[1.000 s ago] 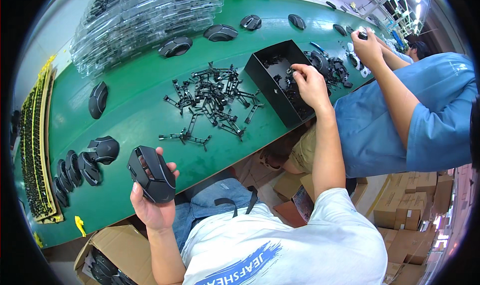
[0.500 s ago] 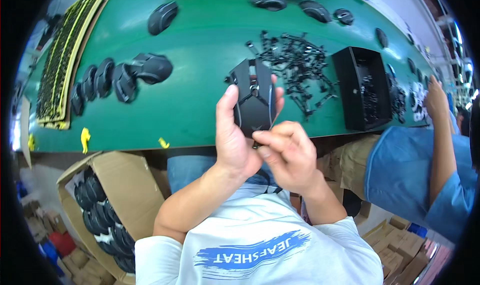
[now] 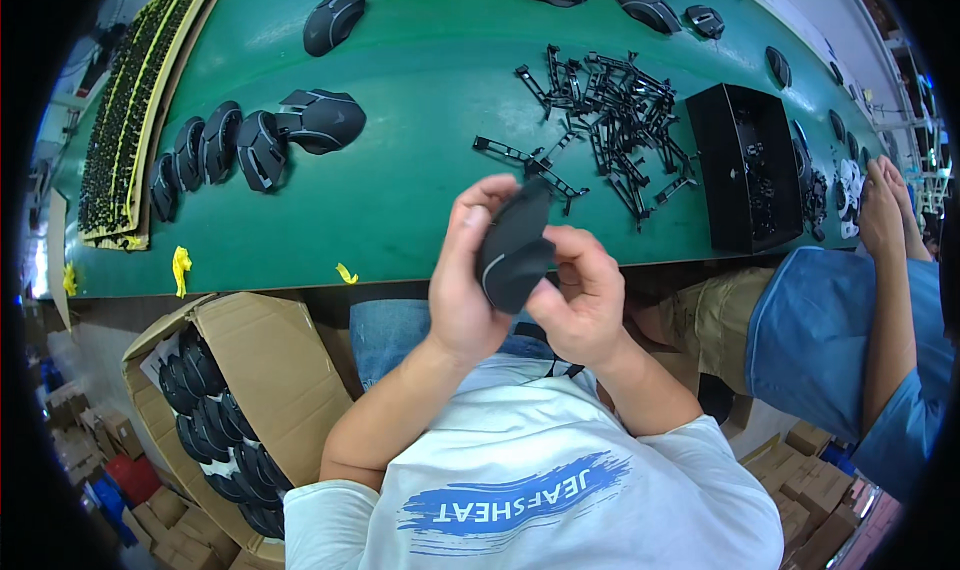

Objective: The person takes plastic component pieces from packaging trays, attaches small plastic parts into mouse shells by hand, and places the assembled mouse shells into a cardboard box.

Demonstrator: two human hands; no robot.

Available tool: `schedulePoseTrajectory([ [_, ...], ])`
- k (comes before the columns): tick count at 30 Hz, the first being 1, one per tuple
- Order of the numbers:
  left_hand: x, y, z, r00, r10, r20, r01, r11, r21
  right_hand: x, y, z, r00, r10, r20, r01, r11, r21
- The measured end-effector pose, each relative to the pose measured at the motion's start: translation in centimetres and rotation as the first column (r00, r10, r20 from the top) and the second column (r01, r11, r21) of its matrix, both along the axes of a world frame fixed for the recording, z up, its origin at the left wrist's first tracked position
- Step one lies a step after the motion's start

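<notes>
A black computer mouse (image 3: 515, 255) is tilted on its side in front of my chest, just over the table's near edge. My left hand (image 3: 462, 295) wraps round its left side, thumb on top. At its right side my right hand (image 3: 585, 305) has curled fingers and thumb closed on the lower edge; whether a small part sits in that pinch is hidden. Beyond my hands lies a heap of black plastic bracket pieces (image 3: 630, 120), with a few loose ones (image 3: 505, 150) nearest the mouse.
Several black mice (image 3: 260, 150) are lined up at left, others (image 3: 335, 22) farther back. A black open box (image 3: 715, 170) of small parts stands right of the heap. Yellow-edged foam strips (image 3: 140, 120) line the left. Below, a carton (image 3: 275, 350) holds mice. A co-worker's arm (image 3: 885, 280) is at right.
The mouse has been turned from top face up onto its side, tilting away from upright. My right hand has moved from its rear end up to its right side. The view has shifted slightly.
</notes>
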State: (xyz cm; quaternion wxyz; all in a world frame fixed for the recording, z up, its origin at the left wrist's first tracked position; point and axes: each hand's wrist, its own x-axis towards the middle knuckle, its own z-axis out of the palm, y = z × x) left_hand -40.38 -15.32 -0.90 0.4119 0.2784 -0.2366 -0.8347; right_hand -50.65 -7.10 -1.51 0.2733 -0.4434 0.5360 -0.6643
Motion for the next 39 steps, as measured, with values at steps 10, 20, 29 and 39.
schedulePoseTrajectory([
  [10, 1.4, 0.0, -0.6, 0.991, -0.004, 0.132, 0.039, 0.963, -0.265, 0.6, -0.5, 1.6, 0.979, 0.045, 0.197, -0.054, 0.998, 0.042],
  [20, 2.7, -0.7, -0.3, 0.952, -0.063, -0.301, 0.090, 0.993, 0.076, -1.0, -0.3, 1.5, 0.922, 0.275, 0.273, -0.280, 0.960, -0.023],
  [29, 3.7, -1.3, 0.5, 0.930, -0.135, -0.341, 0.233, 0.936, 0.264, -3.7, -4.6, 4.3, 0.744, 0.101, -0.660, -0.173, 0.984, -0.045],
  [39, 3.5, -1.0, 0.5, 0.958, -0.223, -0.182, 0.273, 0.904, 0.330, -4.1, -4.8, 3.9, 0.622, 0.295, -0.725, -0.215, 0.955, 0.205],
])
